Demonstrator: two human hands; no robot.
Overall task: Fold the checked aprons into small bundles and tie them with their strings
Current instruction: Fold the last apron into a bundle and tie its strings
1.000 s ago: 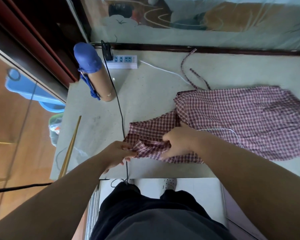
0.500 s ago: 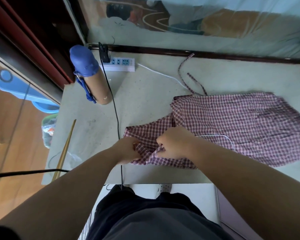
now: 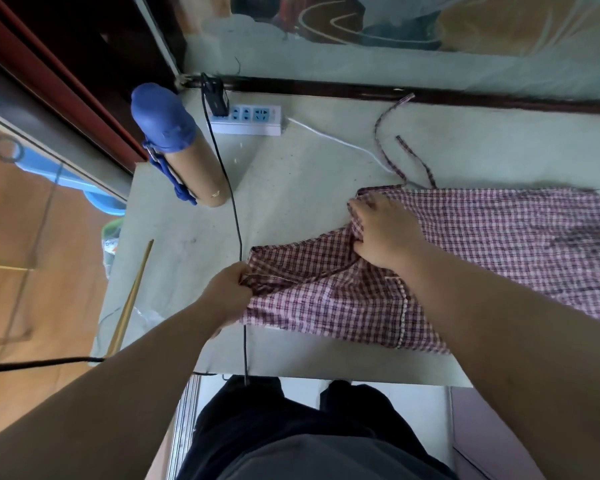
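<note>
A checked apron (image 3: 482, 254) was spread on the pale table (image 3: 291, 188).
Its crumpled corner was pinched by the left hand (image 3: 227, 292); a bunched fold was gripped by the right hand (image 3: 383, 233), fingers (image 3: 361, 208) curled.

Table (image 3: 291, 188) holds power strip (image 3: 245, 119), tube (image 3: 187, 157) — stick (image 3: 130, 299) at edge

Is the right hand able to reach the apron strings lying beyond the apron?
Probably yes: the strings lie uncovered on the table just beyond the right hand, though it now grips the apron.
</note>
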